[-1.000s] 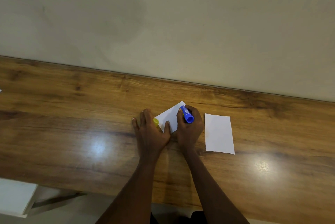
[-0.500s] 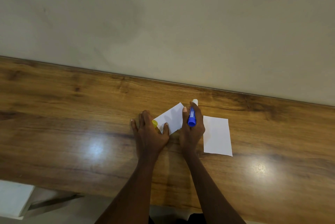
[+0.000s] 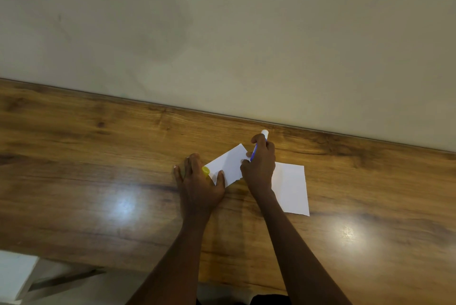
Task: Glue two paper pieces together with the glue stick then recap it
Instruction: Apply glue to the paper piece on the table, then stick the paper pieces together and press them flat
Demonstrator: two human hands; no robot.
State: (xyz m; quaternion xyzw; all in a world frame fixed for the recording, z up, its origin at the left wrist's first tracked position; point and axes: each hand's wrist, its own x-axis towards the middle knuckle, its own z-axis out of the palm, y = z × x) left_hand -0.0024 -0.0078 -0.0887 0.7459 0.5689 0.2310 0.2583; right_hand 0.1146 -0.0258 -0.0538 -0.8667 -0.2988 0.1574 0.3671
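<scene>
Glue stick held over a paper piece on the tabletop
Right hand grips the uncapped glue stick at the tilted paper piece; left hand lies flat, thumb on it, yellow cap beneath; second paper lies right

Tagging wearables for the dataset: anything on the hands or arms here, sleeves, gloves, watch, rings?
Nothing worn shows. Both the left hand and right hand are bare, no gloves, no rings or watch visible, and both forearms are uncovered down to the bottom edge of the view, no sleeves.
</scene>
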